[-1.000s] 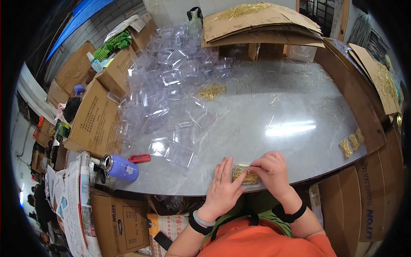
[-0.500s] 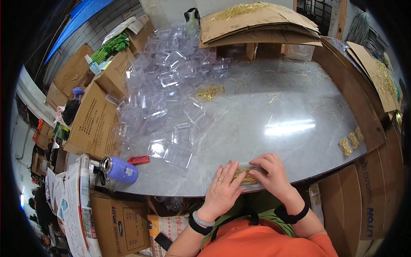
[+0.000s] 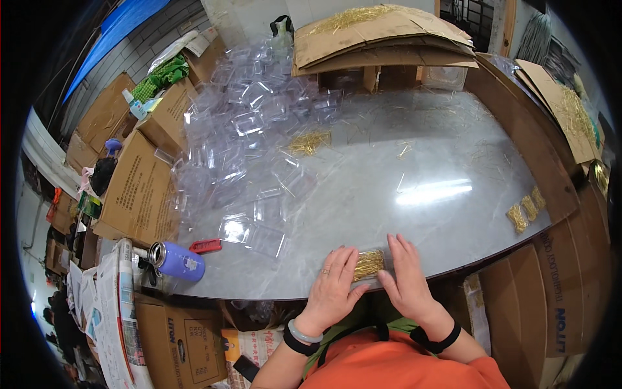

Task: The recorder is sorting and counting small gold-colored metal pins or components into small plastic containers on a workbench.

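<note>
A small clear plastic box packed with thin gold wire pins point(image 3: 368, 266) lies at the table's near edge, between my two hands. My left hand point(image 3: 332, 282) rests with outstretched fingers over the left end of the box, covering part of it. On the other side, my right hand point(image 3: 408, 279) stands with fingers straight, its thumb close to the right end of the box. Three similar gold bundles point(image 3: 517, 218) sit in a row at the right edge of the table. Farther back lies a loose pile of gold pins point(image 3: 311, 142).
Many empty clear plastic boxes point(image 3: 253, 123) are heaped on the table's left. A purple bottle point(image 3: 178, 260) and a red tool point(image 3: 205, 246) stand and lie near the front left. Cardboard boxes point(image 3: 142, 188) border the table, and flattened cardboard point(image 3: 382, 42) is stacked at the back.
My right fingers have straightened and moved off the top of the box to its right side. The gold pins now show more fully. My left hand has stayed at the left end.
</note>
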`<action>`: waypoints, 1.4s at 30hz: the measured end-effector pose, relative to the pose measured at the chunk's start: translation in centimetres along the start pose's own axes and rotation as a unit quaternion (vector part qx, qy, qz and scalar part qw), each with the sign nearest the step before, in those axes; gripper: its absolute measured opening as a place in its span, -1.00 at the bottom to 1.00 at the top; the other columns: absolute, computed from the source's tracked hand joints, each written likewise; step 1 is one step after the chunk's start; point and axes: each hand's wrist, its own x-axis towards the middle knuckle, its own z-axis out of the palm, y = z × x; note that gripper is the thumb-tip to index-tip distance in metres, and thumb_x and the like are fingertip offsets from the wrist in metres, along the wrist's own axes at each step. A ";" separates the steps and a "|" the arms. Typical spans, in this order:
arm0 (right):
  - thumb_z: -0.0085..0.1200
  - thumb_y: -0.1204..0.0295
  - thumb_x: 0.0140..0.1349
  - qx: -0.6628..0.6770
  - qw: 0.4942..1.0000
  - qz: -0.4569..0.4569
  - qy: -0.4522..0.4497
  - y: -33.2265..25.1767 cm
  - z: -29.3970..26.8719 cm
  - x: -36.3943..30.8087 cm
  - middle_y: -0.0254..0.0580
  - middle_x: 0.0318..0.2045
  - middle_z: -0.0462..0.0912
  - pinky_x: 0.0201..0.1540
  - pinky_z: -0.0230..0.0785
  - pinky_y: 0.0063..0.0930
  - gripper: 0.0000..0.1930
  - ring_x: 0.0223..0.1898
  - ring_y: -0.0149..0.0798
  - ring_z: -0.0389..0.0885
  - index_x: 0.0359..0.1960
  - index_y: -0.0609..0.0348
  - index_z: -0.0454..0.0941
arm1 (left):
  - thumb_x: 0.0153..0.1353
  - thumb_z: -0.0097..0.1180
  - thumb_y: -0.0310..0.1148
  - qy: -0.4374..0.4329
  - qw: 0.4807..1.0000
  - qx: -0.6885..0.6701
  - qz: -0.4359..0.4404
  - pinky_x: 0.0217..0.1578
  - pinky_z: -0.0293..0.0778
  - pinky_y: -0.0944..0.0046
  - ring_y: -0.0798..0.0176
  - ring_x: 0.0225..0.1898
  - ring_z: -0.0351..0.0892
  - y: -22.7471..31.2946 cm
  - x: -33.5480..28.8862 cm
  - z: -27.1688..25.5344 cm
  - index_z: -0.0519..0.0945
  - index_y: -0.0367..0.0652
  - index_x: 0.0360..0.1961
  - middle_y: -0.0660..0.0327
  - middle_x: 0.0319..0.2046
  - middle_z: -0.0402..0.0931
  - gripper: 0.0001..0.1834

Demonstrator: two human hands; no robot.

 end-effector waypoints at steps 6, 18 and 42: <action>0.12 0.14 0.39 -0.197 0.978 -0.041 -0.061 -1.0 -0.3 0.5 0.21 0.43 0.24 0.47 -0.10 0.33 -0.39 0.47 0.32 0.10 0.34 0.27 0.37 | 0.20 0.37 -0.22 -0.011 0.999 0.035 -0.014 0.31 0.34 -0.11 -0.24 0.38 0.23 0.1 0.0 0.3 0.34 -0.35 0.36 -0.06 0.31 0.28 -0.21; 0.22 0.48 0.26 -0.008 0.997 -0.045 0.065 0.7 0.4 1.9 0.01 0.16 0.58 0.31 0.29 0.01 -0.73 0.26 0.16 0.46 0.00 0.19 0.59 | 0.26 0.30 -0.09 -0.002 0.999 0.044 0.018 0.43 0.15 -0.24 -0.20 0.42 0.26 0.0 -0.2 0.3 0.32 -0.29 0.38 -0.07 0.33 0.30 -0.22; 0.21 0.23 0.31 -0.120 0.984 -0.116 -0.067 0.2 -0.4 1.9 -0.02 0.29 0.51 0.42 0.15 0.09 -0.41 0.36 0.03 0.41 0.33 0.21 0.41 | 0.40 0.06 -0.31 0.012 0.998 0.061 -0.015 0.44 0.14 -0.18 -0.15 0.41 0.30 0.3 0.2 0.8 0.37 -0.32 0.38 -0.05 0.36 0.34 -0.43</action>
